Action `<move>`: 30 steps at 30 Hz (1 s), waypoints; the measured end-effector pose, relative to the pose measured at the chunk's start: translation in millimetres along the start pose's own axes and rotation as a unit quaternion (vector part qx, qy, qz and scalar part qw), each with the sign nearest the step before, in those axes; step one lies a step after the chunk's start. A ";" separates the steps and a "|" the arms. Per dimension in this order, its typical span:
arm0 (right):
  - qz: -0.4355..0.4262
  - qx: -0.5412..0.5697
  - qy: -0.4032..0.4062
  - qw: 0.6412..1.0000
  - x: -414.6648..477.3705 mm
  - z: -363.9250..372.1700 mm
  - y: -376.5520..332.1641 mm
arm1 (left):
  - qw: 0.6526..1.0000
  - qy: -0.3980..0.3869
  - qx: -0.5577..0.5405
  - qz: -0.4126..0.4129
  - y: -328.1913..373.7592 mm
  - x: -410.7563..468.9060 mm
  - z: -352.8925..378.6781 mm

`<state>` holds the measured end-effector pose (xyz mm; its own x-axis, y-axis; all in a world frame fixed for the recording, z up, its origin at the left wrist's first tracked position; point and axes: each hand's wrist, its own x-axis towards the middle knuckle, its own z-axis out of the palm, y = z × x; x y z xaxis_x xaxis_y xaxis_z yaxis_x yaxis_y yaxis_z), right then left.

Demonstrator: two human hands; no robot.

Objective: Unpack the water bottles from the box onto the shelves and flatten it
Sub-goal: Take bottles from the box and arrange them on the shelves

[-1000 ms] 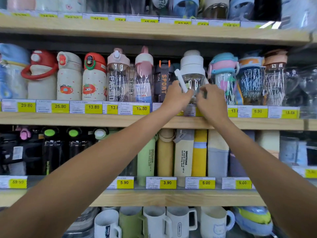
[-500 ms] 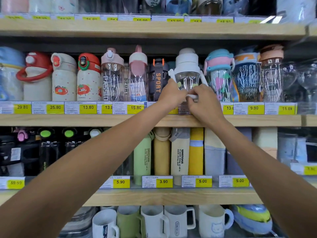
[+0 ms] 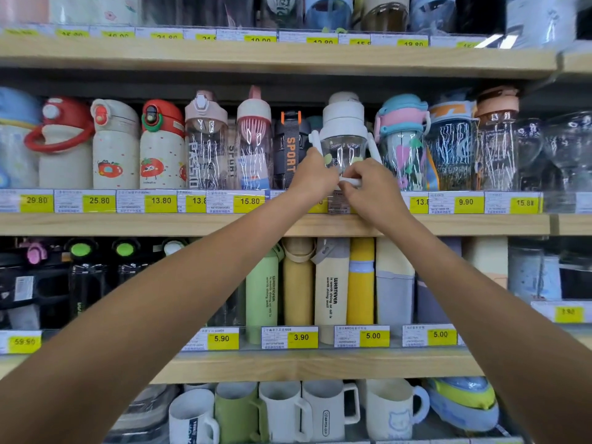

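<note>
Shop shelves (image 3: 288, 224) are standing packed with bottles, price tags along the edges; mugs sitting lowest. Box not showing, so flattening is likely pending. White-lidded water bottle (image 3: 343, 136) is sitting mid-row on the middle shelf. Left hand (image 3: 312, 177) and right hand (image 3: 371, 187) are pinching its white strap.

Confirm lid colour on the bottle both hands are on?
White lid, clear body; head view, middle shelf.
</note>
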<state>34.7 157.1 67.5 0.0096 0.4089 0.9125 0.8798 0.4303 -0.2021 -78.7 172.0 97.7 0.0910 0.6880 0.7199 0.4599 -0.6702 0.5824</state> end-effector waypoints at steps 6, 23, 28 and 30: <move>0.013 -0.010 -0.014 1.000 1.1 3.7 0.6 | 1.000 -0.015 0.016 0.003 -0.2 -3.5 -4.8; 0.040 0.031 0.129 0.990 -8.7 -41.9 49.2 | 0.982 0.152 0.037 0.104 9.0 -32.8 42.7; 0.048 0.075 0.111 0.990 -2.7 -54.6 89.1 | 0.981 0.148 0.041 0.115 38.4 -26.1 74.4; 0.038 0.075 0.094 0.992 0.4 -55.9 97.8 | 0.985 0.133 0.018 0.106 48.6 -23.8 86.6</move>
<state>147.4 154.4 68.0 0.1744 0.2929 0.9401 0.7921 0.5254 -0.3107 18.0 147.2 76.2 -0.0435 0.4337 0.9000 0.4872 -0.7773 0.3981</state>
